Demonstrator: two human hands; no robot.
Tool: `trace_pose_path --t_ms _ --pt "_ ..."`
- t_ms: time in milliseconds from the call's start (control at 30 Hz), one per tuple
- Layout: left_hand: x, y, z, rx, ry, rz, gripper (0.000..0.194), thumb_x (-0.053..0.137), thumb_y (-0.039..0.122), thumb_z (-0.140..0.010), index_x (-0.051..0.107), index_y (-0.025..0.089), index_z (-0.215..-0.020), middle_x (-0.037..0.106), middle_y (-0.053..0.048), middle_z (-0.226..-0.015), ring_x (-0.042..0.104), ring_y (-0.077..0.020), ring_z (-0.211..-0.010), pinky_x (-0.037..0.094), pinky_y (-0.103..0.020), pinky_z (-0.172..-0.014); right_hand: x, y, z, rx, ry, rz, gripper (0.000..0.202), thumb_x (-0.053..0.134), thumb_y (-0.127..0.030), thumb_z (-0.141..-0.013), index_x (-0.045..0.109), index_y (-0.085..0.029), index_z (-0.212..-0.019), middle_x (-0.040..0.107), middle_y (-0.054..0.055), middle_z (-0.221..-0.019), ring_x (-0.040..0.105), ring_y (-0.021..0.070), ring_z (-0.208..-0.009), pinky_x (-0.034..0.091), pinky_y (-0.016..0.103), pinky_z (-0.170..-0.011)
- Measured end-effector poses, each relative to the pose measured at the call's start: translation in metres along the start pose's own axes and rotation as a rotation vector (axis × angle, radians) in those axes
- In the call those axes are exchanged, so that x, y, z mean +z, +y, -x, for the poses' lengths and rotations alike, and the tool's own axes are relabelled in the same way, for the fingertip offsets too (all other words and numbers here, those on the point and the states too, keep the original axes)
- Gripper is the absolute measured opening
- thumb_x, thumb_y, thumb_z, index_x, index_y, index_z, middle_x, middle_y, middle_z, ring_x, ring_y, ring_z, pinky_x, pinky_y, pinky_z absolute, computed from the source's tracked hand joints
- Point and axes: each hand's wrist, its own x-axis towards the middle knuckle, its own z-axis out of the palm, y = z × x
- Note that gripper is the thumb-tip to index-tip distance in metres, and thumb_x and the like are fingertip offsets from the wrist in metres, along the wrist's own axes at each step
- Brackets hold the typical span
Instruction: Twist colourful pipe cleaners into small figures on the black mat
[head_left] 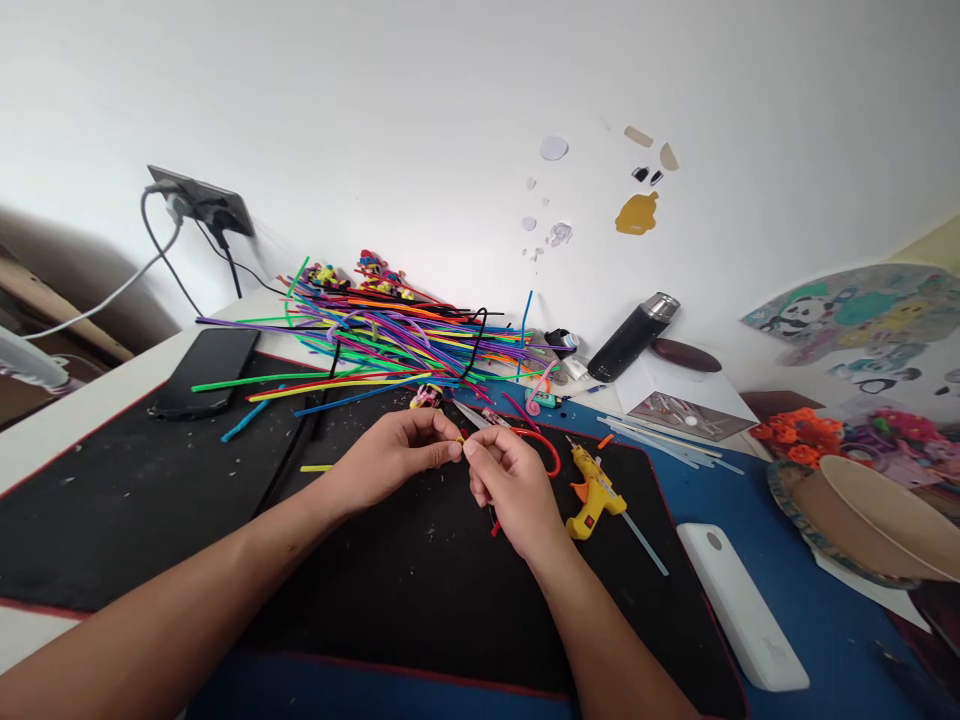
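My left hand (401,452) and my right hand (514,482) meet above the black mat (405,610), fingertips nearly touching. Between them is a tiny yellow and red piece (461,438), pinched by my left thumb and forefinger. My right fingers are closed beside it; a red stem end (496,527) shows under them. Just behind the hands lie scissors (469,414) with a red handle, partly covered by my right hand, and a small pink, yellow and black figure (426,396).
Colourful pipe cleaners (390,335) are heaped by the wall. A phone (206,372) lies left. To the right are a yellow glue gun (594,495), a white power bank (742,605), glue sticks (675,440), a black flask (634,337) and a bowl (892,510).
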Motion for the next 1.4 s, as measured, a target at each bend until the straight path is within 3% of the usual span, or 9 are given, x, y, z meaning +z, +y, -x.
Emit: trace_pose_path --t_ms 233,667,1400 --pt "-0.0003 0.0035 0.0007 -0.032 -0.042 -0.015 0.034 0.079 0.050 -0.084 0.069 0.018 -0.086 0.069 -0.002 -0.080 0.058 -0.0168 -0.074 0.045 -0.030 -0.071 -0.0006 -0.0005 0.0004 -0.001 -0.011 0.025 0.032 0.071 -0.051 -0.092 0.063 -0.020 -0.087 0.052 -0.007 -0.056 0.046 0.0102 -0.046 0.037 0.024 -0.047" --pt "-0.0003 0.0018 -0.0006 -0.056 -0.019 0.042 0.034 0.080 0.049 -0.084 0.069 0.017 -0.087 0.067 -0.001 -0.078 0.056 -0.0153 -0.070 0.044 -0.029 -0.068 -0.0007 -0.0008 0.0003 -0.004 -0.012 0.025 0.034 0.070 -0.053 -0.092 0.063 -0.020 -0.088 0.052 -0.007 -0.057 0.046 0.0096 -0.047 0.037 0.023 -0.047" --pt "-0.0030 0.0060 0.0025 0.005 -0.054 -0.040 0.029 0.072 0.046 -0.092 0.066 0.018 -0.087 0.062 0.001 -0.076 0.055 -0.0149 -0.070 0.043 -0.028 -0.069 0.0002 -0.0045 0.0028 -0.022 -0.004 0.054 0.029 0.069 -0.047 -0.093 0.063 -0.019 -0.089 0.053 -0.007 -0.056 0.047 0.0095 -0.046 0.037 0.023 -0.048"
